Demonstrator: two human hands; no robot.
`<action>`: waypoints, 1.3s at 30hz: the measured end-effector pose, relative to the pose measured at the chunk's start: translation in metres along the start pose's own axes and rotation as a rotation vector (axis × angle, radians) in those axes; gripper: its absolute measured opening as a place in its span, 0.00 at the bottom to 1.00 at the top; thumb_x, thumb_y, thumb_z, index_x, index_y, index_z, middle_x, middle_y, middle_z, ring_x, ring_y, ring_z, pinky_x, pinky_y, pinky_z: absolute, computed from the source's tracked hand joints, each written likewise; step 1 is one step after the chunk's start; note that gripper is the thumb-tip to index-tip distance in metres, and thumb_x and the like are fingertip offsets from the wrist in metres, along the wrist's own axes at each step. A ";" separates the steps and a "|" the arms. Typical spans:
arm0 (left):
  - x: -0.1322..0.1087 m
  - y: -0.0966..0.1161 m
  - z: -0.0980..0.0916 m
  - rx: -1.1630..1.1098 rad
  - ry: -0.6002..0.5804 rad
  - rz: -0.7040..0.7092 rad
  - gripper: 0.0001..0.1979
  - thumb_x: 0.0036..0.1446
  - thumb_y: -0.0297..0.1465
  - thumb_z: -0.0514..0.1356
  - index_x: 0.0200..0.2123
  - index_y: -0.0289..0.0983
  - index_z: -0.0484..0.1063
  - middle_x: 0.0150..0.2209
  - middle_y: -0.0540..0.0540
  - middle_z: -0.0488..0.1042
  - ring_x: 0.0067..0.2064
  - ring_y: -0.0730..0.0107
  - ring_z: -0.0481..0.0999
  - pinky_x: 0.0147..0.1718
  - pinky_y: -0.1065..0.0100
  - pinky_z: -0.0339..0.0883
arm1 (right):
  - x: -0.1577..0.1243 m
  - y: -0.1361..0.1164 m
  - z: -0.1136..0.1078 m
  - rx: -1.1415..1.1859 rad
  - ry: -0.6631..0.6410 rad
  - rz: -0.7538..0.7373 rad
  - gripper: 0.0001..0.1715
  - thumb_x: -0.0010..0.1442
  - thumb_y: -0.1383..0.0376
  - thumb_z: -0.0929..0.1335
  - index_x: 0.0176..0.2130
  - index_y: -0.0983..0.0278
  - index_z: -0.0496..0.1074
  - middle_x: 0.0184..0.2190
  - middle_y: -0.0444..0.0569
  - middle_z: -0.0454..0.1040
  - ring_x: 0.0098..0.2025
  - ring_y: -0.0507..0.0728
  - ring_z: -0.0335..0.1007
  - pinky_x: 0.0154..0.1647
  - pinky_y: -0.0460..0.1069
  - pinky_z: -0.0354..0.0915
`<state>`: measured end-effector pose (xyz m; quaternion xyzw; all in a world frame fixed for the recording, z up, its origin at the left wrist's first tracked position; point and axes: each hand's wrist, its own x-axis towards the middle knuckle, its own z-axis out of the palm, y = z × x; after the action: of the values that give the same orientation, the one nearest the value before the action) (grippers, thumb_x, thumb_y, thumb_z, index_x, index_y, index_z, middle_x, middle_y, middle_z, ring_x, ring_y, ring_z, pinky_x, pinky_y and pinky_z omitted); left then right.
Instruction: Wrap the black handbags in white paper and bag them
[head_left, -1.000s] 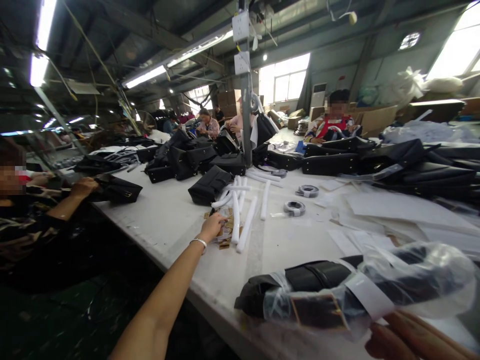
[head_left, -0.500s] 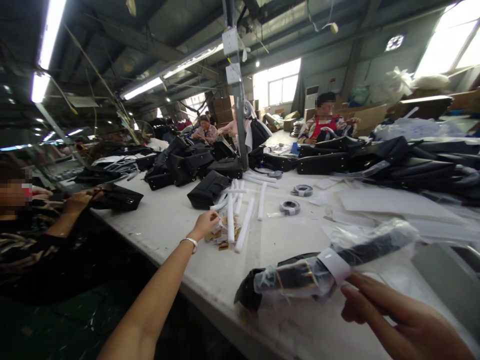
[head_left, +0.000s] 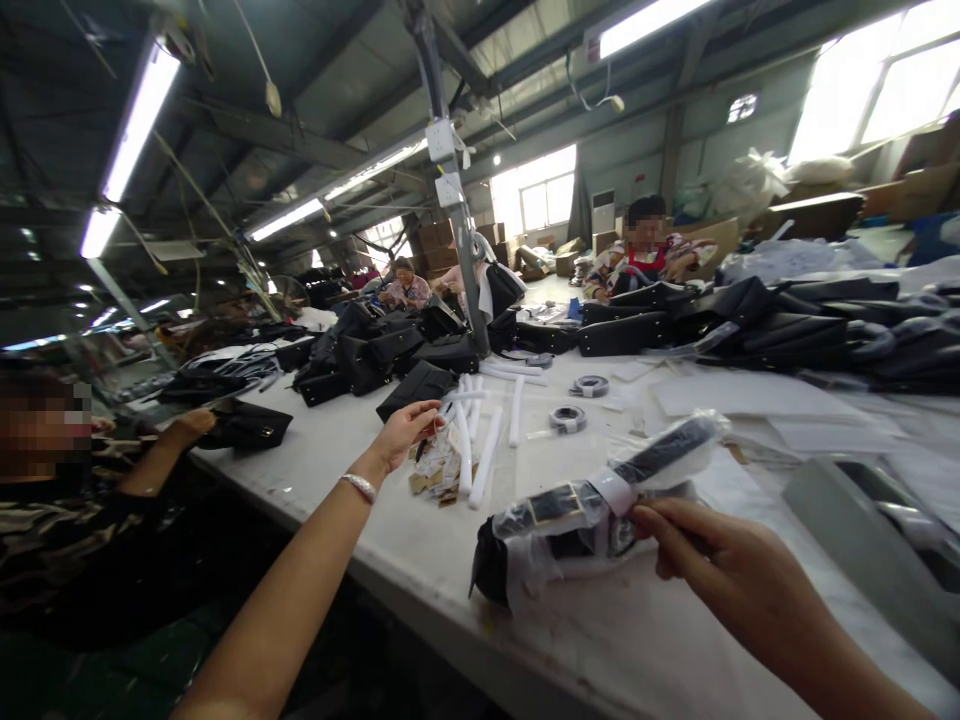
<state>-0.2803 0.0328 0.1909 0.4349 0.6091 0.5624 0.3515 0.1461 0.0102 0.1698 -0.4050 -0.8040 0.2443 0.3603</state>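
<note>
My left hand (head_left: 409, 432) reaches over a loose pile of brown and white paper tags (head_left: 436, 468), its fingertips pinched together. Whatever may be between those fingertips is too small to make out. On the near part of the table lies a black bag (head_left: 491, 565), partly covered in clear plastic film, with a white band (head_left: 611, 490) around its wrapped strap (head_left: 667, 450). Thumb and forefinger of my right hand (head_left: 712, 555) close on the bag's wrapped part just below the band. White foam tubes (head_left: 487, 455) lie beside the tags.
Two coiled grey straps (head_left: 568, 420) lie beyond the foam tubes. Black bags (head_left: 375, 350) are heaped at the back, with more (head_left: 810, 320) at the right. A grey box-like thing (head_left: 862, 560) stands at right. A metal post (head_left: 469, 270) rises behind; a co-worker (head_left: 52, 480) sits left.
My right hand has closed on the wrapped bag, whose strap end has shifted left in view. My left hand stays by the tags, with its fingertips slightly higher. The camera view has turned a little.
</note>
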 end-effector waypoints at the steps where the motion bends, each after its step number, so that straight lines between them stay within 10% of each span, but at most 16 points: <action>1: -0.004 0.009 0.005 -0.033 -0.007 -0.003 0.22 0.50 0.37 0.69 0.46 0.33 0.73 0.33 0.46 0.77 0.36 0.71 0.76 0.41 0.65 0.71 | -0.001 0.000 -0.002 0.004 -0.024 0.010 0.23 0.65 0.48 0.63 0.32 0.60 0.78 0.18 0.43 0.74 0.20 0.54 0.71 0.24 0.46 0.63; 8: -0.037 0.073 0.043 -0.197 -0.152 -0.016 0.17 0.53 0.38 0.69 0.42 0.32 0.77 0.27 0.53 0.67 0.20 0.87 0.58 0.20 0.80 0.61 | -0.004 -0.019 -0.017 0.248 0.123 -0.023 0.21 0.65 0.50 0.66 0.32 0.62 0.77 0.16 0.42 0.70 0.19 0.51 0.67 0.23 0.45 0.63; 13: -0.062 0.115 0.072 -0.207 -0.290 0.029 0.20 0.50 0.35 0.71 0.45 0.33 0.77 0.32 0.50 0.69 0.21 0.89 0.55 0.15 0.83 0.48 | 0.025 -0.048 -0.011 0.484 0.134 -0.181 0.16 0.64 0.56 0.68 0.46 0.61 0.77 0.37 0.50 0.80 0.35 0.55 0.78 0.38 0.48 0.73; 18: -0.093 0.145 0.108 -0.186 -0.399 0.124 0.18 0.52 0.34 0.70 0.46 0.34 0.77 0.34 0.49 0.71 0.22 0.89 0.54 0.15 0.82 0.48 | 0.062 -0.056 0.019 0.637 0.011 -0.296 0.32 0.58 0.61 0.72 0.60 0.56 0.67 0.59 0.51 0.70 0.56 0.60 0.71 0.54 0.55 0.71; 24: -0.112 0.155 0.132 -0.218 -0.460 0.168 0.18 0.53 0.34 0.69 0.46 0.35 0.77 0.34 0.50 0.70 0.22 0.89 0.55 0.16 0.82 0.49 | 0.064 -0.049 0.037 0.907 -0.075 -0.082 0.34 0.50 0.61 0.76 0.55 0.64 0.72 0.41 0.52 0.80 0.44 0.61 0.78 0.49 0.57 0.75; 39: -0.128 0.150 0.153 -0.489 -0.376 0.232 0.15 0.51 0.31 0.71 0.42 0.35 0.78 0.31 0.52 0.73 0.27 0.85 0.70 0.28 0.82 0.68 | 0.025 -0.049 0.029 0.713 0.094 -0.166 0.37 0.54 0.60 0.75 0.61 0.58 0.67 0.60 0.51 0.70 0.59 0.63 0.68 0.61 0.60 0.65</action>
<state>-0.0712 -0.0294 0.3136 0.5004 0.3266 0.6381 0.4855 0.0899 0.0009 0.1954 -0.1981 -0.6809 0.4602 0.5341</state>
